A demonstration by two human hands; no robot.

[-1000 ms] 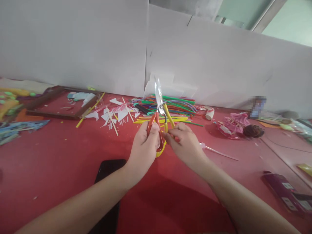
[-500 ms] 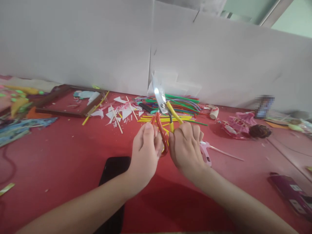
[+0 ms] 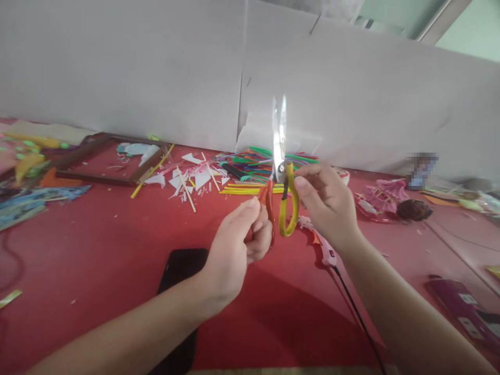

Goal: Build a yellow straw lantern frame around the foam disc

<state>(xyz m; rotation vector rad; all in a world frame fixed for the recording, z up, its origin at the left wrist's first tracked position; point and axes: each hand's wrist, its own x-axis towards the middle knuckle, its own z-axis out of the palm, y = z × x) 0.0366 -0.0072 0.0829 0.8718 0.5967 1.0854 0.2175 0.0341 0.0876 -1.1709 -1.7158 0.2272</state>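
A pair of scissors point(image 3: 282, 135) stands upright in front of me, blades up and slightly apart. One handle is red, the other yellow. My left hand point(image 3: 238, 239) is closed around the red handle point(image 3: 269, 198). My right hand point(image 3: 328, 200) has its thumb and forefinger tips pinched at the upper outer edge of the yellow handle point(image 3: 289, 224); its other fingers are loosely curled. Below and behind the right hand lies a pink glue gun point(image 3: 326, 252) with a black cord, its nozzle end partly hidden.
A black phone point(image 3: 183, 265) lies under my left forearm. Behind the scissors are yellow sticks point(image 3: 242, 189), coloured pipe cleaners point(image 3: 253, 161) and white scraps point(image 3: 201, 179). A brown frame point(image 3: 97, 179) is at left, a pink doll-like figure point(image 3: 385, 198) and a purple case point(image 3: 457, 302) at right.
My right hand has loosened from around the yellow handle and shifted right and up, now only at its edge. The scissors have turned more upright, moved slightly right, and their blades show apart.
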